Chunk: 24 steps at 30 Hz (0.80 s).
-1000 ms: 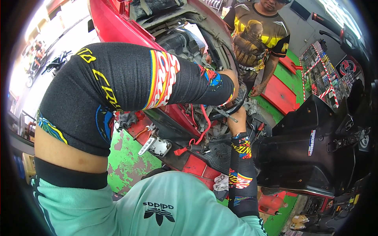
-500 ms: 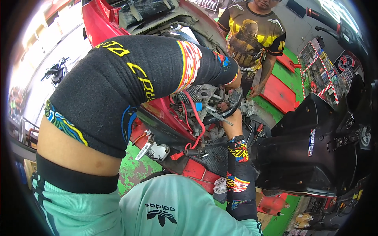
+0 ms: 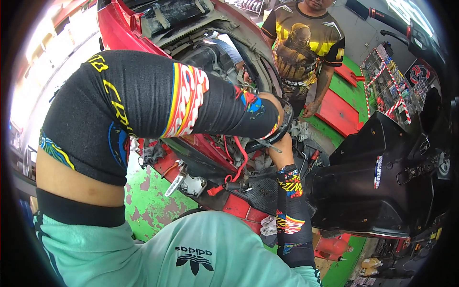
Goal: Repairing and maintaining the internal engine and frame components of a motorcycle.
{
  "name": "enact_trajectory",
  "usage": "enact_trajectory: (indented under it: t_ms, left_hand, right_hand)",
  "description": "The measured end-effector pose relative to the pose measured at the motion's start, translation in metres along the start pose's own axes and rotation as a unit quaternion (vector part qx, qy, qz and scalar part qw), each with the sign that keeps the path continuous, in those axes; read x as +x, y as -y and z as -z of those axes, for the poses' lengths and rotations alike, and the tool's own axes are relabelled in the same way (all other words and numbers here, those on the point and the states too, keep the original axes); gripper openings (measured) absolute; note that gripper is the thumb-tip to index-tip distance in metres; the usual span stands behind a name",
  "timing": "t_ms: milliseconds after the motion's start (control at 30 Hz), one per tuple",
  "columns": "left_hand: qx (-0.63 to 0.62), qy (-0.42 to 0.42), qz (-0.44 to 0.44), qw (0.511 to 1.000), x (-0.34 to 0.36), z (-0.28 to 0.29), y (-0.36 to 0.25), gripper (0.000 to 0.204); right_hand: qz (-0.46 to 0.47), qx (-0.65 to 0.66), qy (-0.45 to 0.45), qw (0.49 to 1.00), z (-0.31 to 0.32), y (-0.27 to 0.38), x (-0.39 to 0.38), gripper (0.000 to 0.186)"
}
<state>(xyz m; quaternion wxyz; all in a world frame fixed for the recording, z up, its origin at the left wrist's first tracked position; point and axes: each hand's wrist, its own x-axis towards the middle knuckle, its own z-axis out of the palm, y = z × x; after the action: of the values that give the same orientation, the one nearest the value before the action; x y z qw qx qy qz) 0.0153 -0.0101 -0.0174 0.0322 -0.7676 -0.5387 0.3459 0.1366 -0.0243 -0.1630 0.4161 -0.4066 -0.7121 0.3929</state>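
Both my hands are at the bared engine area of a red motor scooter (image 3: 210, 148). My left hand (image 3: 273, 104) reaches across from the left and bends down beside a black curved hose (image 3: 288, 123); its fingers are hidden. Just below, my right hand (image 3: 283, 152) comes up from the lower edge with its fingers curled in under the hose. What it grips is hidden. A thin grey metal piece (image 3: 264, 143) juts out beside it. A looped red hose (image 3: 245, 160) hangs to the left of my right hand.
A person in a black and yellow shirt (image 3: 306, 52) stands across the scooter, one arm hanging. Black front panels (image 3: 363, 186) fill the right. A metal part with a lever (image 3: 191, 183) sticks out at the near side. A whitish rag (image 3: 268, 226) lies by my right forearm.
My left arm has lowered and shifted left, and its hand has drawn slightly nearer, now covering much of the engine. My right hand stays in nearly the same place.
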Motion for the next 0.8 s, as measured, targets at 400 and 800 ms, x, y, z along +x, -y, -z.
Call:
enact_trajectory:
  t_ms: [400, 800]
  left_hand:
    - [-0.054, 0.086, -0.101, 0.99, 0.002, -0.009, 0.005, 0.049]
    - [-0.012, 0.055, -0.099, 0.993, -0.002, 0.007, 0.007, 0.041]
  right_hand:
    - [-0.037, 0.041, 0.047, 0.997, 0.002, -0.013, 0.001, 0.016]
    - [-0.045, -0.039, 0.035, 0.998, 0.003, -0.005, 0.002, 0.024]
